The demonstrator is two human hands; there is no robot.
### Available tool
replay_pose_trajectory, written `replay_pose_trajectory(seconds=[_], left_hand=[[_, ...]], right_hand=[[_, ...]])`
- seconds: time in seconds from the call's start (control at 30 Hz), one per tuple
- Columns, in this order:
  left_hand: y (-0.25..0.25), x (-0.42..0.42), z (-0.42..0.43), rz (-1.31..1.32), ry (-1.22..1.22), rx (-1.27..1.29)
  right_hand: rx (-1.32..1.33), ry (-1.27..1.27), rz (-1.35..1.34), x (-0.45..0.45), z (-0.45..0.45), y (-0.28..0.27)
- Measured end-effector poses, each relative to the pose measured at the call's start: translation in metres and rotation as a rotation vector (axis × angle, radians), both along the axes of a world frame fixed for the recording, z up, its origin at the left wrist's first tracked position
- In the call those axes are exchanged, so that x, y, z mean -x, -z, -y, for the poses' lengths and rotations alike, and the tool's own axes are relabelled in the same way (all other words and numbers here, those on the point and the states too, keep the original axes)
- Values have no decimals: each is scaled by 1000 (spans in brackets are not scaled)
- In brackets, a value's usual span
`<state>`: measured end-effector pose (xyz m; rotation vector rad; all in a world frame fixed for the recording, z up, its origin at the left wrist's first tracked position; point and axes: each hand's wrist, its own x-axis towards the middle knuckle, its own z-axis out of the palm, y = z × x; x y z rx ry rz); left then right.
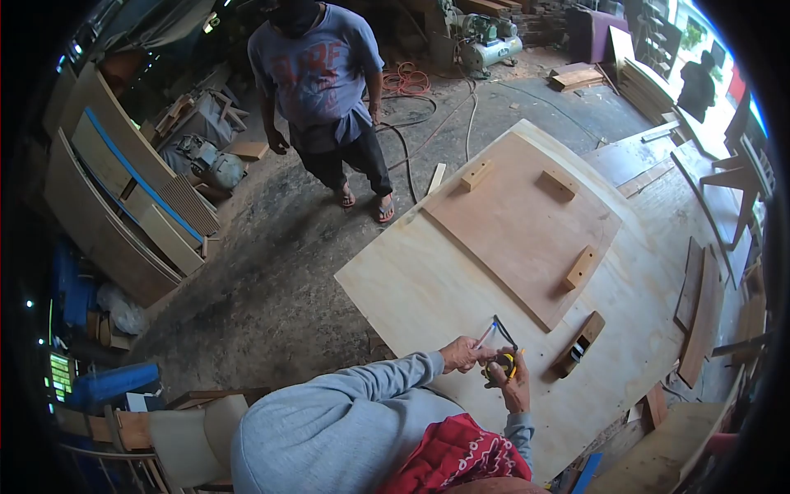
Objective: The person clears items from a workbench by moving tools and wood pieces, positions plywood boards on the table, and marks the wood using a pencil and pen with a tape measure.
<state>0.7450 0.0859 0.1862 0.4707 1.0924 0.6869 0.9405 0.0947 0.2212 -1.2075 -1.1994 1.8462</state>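
Note:
My left hand [462, 355] is closed around a pen [486, 335] with a blue end, which points up and away over the pale plywood sheet [395, 280]. Close beside it, my right hand [517, 389] grips a yellow and black tape measure [499, 370]. A thin black strip [505, 331] rises from near the tape measure toward the pen's end; whether it is a strap cannot be made out. The two hands are almost touching. To their right, a wooden hand plane [579, 346] lies on the plywood.
A brown board [518, 222] with three wooden blocks, one being the near block [580, 267], lies on the plywood. Dark wood strips [698, 309] are at the right. Another person [317, 82] stands across the floor. Hoses [405, 81] and a compressor [492, 54] are behind.

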Motion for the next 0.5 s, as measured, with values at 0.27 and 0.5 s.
replay_pose_trajectory(seconds=[0.27, 0.5], left_hand=[[-4, 3, 0, -76, -86, 41], [-5, 11, 9, -33, -88, 82]], right_hand=[[-175, -19, 53, 15, 3, -12], [-340, -91, 233, 20, 1, 23]])
